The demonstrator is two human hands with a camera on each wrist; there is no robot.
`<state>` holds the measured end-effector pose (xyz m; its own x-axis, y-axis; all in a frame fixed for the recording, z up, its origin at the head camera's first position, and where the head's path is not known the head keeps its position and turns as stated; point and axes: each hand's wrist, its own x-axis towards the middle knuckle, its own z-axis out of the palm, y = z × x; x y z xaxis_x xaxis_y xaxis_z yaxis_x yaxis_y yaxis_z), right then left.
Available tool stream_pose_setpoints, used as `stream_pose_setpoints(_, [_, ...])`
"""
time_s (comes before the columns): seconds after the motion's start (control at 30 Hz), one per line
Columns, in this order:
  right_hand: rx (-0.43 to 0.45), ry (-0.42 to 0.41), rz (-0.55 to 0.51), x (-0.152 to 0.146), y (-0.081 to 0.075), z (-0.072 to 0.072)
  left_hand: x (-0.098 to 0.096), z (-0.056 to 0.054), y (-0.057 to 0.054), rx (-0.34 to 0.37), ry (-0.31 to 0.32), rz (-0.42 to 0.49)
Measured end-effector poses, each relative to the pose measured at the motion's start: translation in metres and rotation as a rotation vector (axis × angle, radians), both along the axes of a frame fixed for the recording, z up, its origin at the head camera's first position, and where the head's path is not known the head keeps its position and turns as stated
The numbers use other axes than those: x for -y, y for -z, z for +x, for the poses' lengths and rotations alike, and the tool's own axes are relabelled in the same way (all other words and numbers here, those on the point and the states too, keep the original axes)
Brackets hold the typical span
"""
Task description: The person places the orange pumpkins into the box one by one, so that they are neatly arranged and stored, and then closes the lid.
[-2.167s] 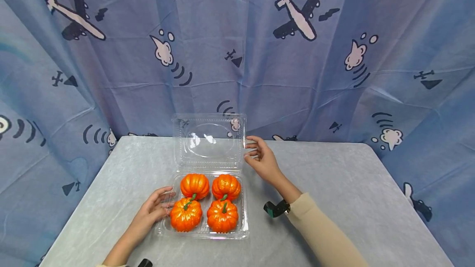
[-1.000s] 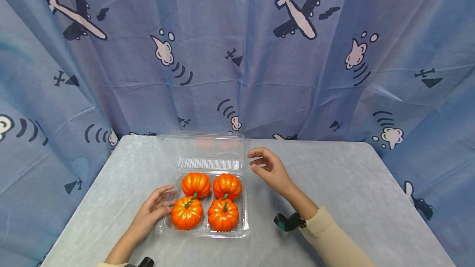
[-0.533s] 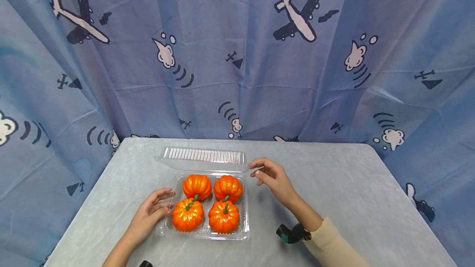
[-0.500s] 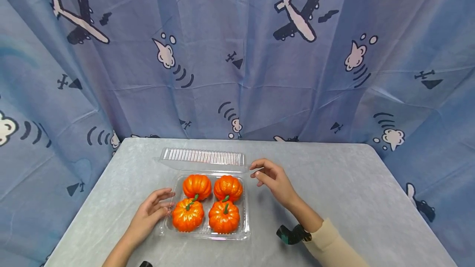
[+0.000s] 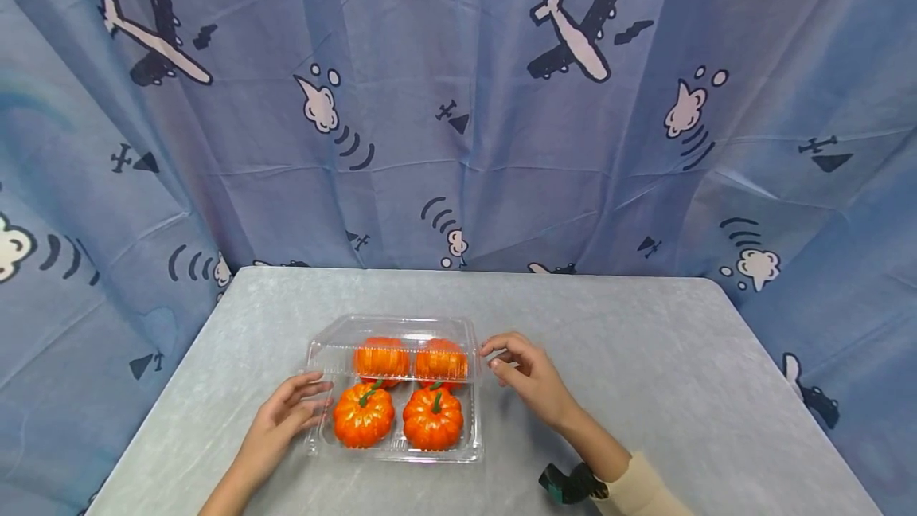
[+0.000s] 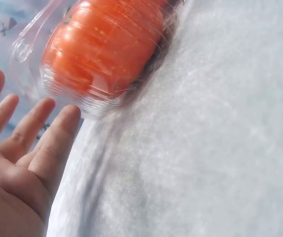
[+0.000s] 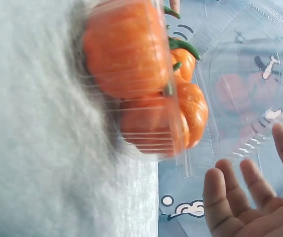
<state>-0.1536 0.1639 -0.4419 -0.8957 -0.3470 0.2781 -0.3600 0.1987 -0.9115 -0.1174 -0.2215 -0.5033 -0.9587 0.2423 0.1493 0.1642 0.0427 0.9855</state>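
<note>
A clear plastic clamshell box (image 5: 401, 456) sits on the table, holding several small orange pumpkins (image 5: 362, 415) with green stems, in two rows. Its hinged lid (image 5: 408, 327) is tilted forward over the back row, while the front row lies uncovered. My left hand (image 5: 286, 412) is at the box's left side, fingers extended and spread; in the left wrist view the fingertips (image 6: 71, 114) are close to the ribbed wall. By the lid's right edge is my right hand (image 5: 530, 381), its fingers loosely bent. The right wrist view shows those fingertips (image 7: 215, 180) near the lid; contact is unclear.
The grey table (image 5: 609, 325) extends on both sides of the box. Behind it hangs a blue curtain (image 5: 401, 102) printed with airplanes and clouds. A black wrist device (image 5: 573, 484) is on the right wrist.
The lid has swung from standing upright behind the box, forward and down over the back pumpkins. My right hand has come toward me with it. The left hand has barely shifted.
</note>
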Motion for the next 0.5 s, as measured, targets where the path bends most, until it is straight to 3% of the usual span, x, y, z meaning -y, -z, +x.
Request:
stream_pose_setpoints(0.23, [0.002, 0.014, 0.018, 0.000, 0.014, 0.010, 0.001, 0.005, -0.001, 0.004, -0.014, 0.008])
stream_pose_setpoints(0.5, [0.078, -0.026, 0.046, 0.001, 0.027, 0.025, 0.004, 0.010, -0.005, 0.040, 0.004, 0.007])
